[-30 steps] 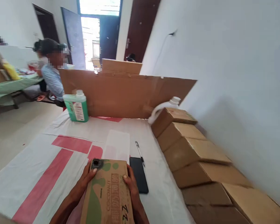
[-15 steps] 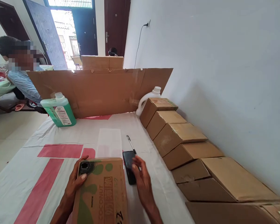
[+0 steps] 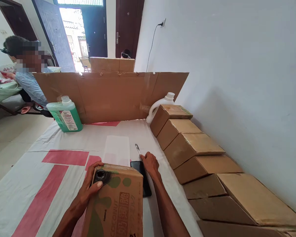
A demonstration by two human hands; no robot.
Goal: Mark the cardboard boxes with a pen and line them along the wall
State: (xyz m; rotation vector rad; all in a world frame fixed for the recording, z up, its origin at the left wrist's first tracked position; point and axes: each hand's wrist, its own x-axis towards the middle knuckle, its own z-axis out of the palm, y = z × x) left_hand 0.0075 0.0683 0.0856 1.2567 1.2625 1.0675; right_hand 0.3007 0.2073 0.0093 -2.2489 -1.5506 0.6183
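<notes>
My left hand [image 3: 92,184] grips the upper left corner of a brown cardboard box [image 3: 127,204], its thumb on the printed face beside a black-rimmed hole. The box carries green blotches and the word COCONUT, and is tilted towards me. My right hand [image 3: 151,163] is closed, thumb and fingers pinched on the lower part of a pen [image 3: 137,148]. A black phone [image 3: 146,184] lies beneath, partly covered by the box and close to my right wrist. Behind the box is a white sheet of paper [image 3: 116,148], flat on the cloth.
A green liquid bottle [image 3: 65,115] stands at the back left, a white jug [image 3: 160,104] at the back right. A cardboard panel [image 3: 113,97] spans the far edge. Several cardboard boxes [image 3: 202,144] line the right side by the wall. A person [image 3: 31,82] sits at the left.
My right hand has moved forward from beside the phone and closed on the pen. The box in my left hand has shifted right and tilted up more. The view has turned slightly left.
</notes>
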